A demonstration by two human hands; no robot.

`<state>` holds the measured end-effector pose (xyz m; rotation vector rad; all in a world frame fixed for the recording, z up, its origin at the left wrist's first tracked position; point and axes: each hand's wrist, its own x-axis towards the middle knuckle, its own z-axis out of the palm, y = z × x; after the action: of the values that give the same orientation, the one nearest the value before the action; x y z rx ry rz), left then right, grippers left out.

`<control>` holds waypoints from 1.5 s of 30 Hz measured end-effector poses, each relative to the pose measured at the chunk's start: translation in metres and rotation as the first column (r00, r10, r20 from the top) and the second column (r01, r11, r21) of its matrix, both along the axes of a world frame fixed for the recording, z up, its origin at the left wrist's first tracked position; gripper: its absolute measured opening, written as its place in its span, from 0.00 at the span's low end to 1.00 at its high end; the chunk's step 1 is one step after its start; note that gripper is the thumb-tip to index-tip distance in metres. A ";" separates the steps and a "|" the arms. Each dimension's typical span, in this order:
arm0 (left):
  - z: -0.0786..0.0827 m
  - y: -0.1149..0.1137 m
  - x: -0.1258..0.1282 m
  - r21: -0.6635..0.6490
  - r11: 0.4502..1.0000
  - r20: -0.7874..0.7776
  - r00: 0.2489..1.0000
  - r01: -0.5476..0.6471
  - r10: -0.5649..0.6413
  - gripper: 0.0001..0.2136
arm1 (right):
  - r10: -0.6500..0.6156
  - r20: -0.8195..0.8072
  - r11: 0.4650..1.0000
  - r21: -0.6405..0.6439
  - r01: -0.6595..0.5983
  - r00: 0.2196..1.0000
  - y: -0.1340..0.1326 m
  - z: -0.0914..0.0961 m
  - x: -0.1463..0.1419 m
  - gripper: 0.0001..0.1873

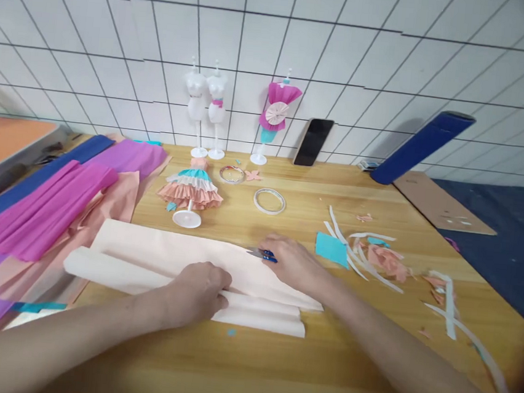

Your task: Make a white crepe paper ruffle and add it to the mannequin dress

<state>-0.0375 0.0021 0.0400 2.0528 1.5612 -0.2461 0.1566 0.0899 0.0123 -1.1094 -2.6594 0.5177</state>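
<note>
A sheet of pale pink crepe paper [155, 247] lies across the table in front of me, its near side folded or rolled over. My left hand [202, 286] is closed on the near fold, fingers curled and thumb pointing right. Small blue-handled thread snips [263, 255] are in my right hand [286, 257], closed round them. Their blades point left at the sheet's far edge, where a cut edge slopes down to the right. My right palm partly hides the handles.
A doll dress form in a ruffled dress [192, 186] stands beyond the paper. Two tape rolls [269, 201] lie nearby. Dress forms [216, 96] and a phone [313, 143] stand by the wall. Crepe sheets [52, 207] are piled left; paper scraps [386, 258] lie right.
</note>
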 end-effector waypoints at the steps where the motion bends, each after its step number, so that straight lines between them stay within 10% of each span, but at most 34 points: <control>1: 0.000 -0.002 0.001 0.005 1.000 -0.003 1.000 0.001 -0.001 0.06 | 0.014 0.010 1.000 0.007 -0.014 1.000 -0.001 0.001 -0.002 0.09; 15: -0.004 0.025 -0.020 0.251 0.964 -0.012 0.996 -0.086 0.092 0.07 | -0.130 -0.251 0.970 0.167 0.175 0.959 0.039 0.021 -0.030 0.05; 28: -0.016 0.050 -0.041 0.209 0.976 0.128 0.991 -0.053 0.027 0.07 | -0.256 -0.460 0.965 -0.181 0.192 0.850 -0.001 0.015 0.010 0.07; 35: -0.011 0.047 -0.041 0.240 0.970 0.151 0.985 0.047 -0.085 0.06 | -0.622 -0.571 0.782 -0.492 0.384 0.536 0.001 -0.024 0.027 0.18; 40: -0.009 0.029 -0.032 0.350 0.917 0.037 0.975 0.192 -0.219 0.08 | -0.726 -0.549 0.683 -0.648 0.336 0.415 -0.009 -0.002 0.035 0.19; 45: -0.020 0.007 -0.022 0.511 0.735 -0.268 0.895 0.445 -0.356 0.08 | -0.820 -0.422 0.517 -0.835 0.186 0.385 -0.048 0.023 0.042 0.26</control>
<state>-0.0594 0.0091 0.0196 2.9099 1.3540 -0.1020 0.1985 0.0423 0.0350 -1.3800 -1.1156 1.4835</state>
